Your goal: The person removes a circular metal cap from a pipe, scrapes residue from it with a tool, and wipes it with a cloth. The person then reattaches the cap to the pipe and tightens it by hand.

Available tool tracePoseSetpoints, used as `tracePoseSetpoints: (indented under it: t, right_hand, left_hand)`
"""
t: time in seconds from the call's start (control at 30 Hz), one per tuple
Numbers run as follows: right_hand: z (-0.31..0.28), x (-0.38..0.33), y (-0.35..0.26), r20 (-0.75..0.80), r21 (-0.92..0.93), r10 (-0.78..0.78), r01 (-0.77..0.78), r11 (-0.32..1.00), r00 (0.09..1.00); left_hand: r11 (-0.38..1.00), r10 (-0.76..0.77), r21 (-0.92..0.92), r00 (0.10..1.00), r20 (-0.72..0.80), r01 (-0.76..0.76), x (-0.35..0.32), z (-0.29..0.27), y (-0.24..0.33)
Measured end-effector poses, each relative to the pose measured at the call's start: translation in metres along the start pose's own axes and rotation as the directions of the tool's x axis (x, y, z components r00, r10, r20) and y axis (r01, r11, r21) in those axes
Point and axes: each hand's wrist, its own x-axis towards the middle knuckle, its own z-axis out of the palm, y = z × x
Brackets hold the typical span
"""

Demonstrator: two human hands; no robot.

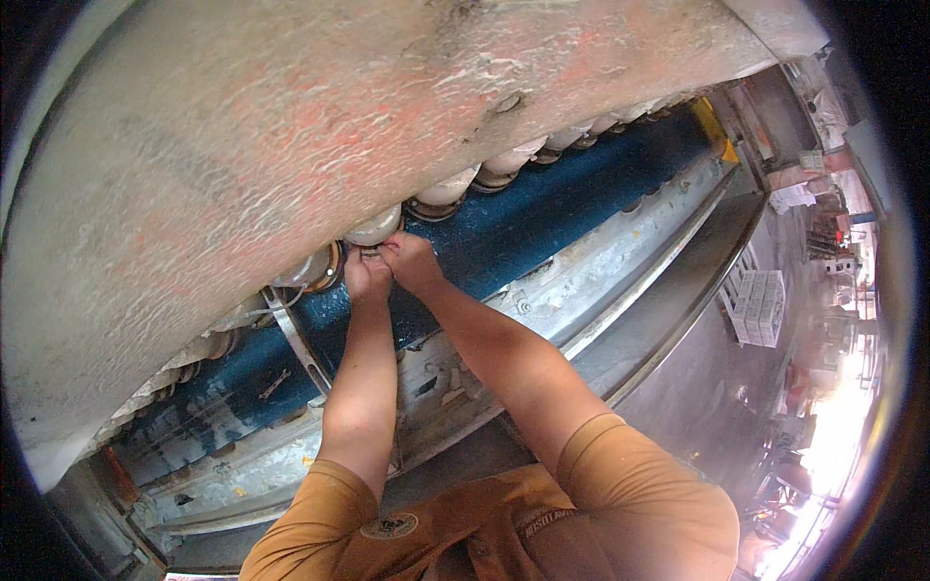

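Observation:
Both of my arms reach forward to a row of rounded white fittings under a large pale panel. My left hand is closed, fingers up at the lower rim of one white fitting. Right beside it, my right hand is closed too, its fingertips meeting the left ones at that rim. What they pinch is too small and covered to make out. Left of my hands is another fitting with a dark ring. A flat metal bar slants down from the row there.
The worn pale panel with reddish patches hangs low over my hands. Below the fittings runs a blue surface; a wrench-shaped tool lies on it. A metal ledge borders it nearer me. A white crate stands on the floor at right.

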Motion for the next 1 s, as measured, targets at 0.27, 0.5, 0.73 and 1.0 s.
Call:
tracePoseSetpoints:
  t: [0.27, 0.5, 0.73, 1.0]
  right_hand:
    - [0.012, -0.001, -0.019, 0.008, -0.09, 0.06, -0.059, 0.994, 0.998]
    - [0.011, -0.007, -0.02, -0.029, -0.053, 0.081, -0.082, 0.995, 0.996]
    - [-0.003, -0.011, -0.01, -0.055, -0.086, -0.063, 0.058, 0.995, 0.997]
    - [-0.001, -0.01, -0.012, -0.043, -0.081, -0.076, 0.073, 0.994, 0.996]
  left_hand:
    - [0.977, -0.107, -0.141, 0.939, 0.328, 0.161, 0.009, -0.024, 0.018]
    - [0.963, -0.192, -0.061, 0.826, 0.53, 0.263, 0.006, -0.018, 0.017]
    - [0.937, -0.22, -0.231, 0.957, 0.19, 0.261, 0.008, -0.021, 0.008]
    - [0.883, -0.22, -0.193, 0.741, 0.634, 0.427, 0.016, -0.036, 0.01]
